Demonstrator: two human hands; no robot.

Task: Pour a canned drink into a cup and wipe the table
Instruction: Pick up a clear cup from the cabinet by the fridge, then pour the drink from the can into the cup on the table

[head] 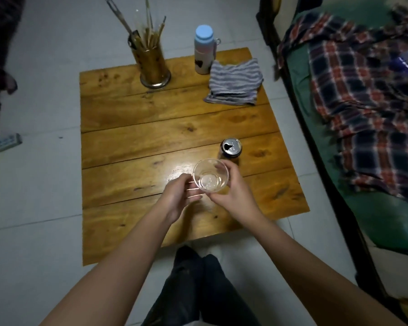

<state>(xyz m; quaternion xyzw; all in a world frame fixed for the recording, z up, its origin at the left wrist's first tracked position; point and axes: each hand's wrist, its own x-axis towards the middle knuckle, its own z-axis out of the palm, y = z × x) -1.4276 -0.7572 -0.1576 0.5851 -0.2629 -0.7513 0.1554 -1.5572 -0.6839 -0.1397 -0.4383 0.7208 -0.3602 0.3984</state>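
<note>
1. presently, cup (210, 175): clear plastic, lower centre of the frame, above the wooden table (137, 142); it looks empty, so i judge the pour not yet begun.
2. right hand (233, 194): fingers curled round the cup's right side, gripping it.
3. left hand (178, 196): at the cup's left side, fingers loosely bent; i cannot tell whether it grips the cup or only touches it.
4. can (231, 148): upright on the table just above and right of the cup, tab hole already open, untouched.
5. striped cloth (234, 82): folded, upper right of the table, beside a blue-capped bottle (204, 50); for wiping later.
6. utensil holder (152, 64): upper centre, well apart.
7. next move, my judgement: steady the cup with one hand, free the other for the can, then tip it slowly over the rim.
</note>
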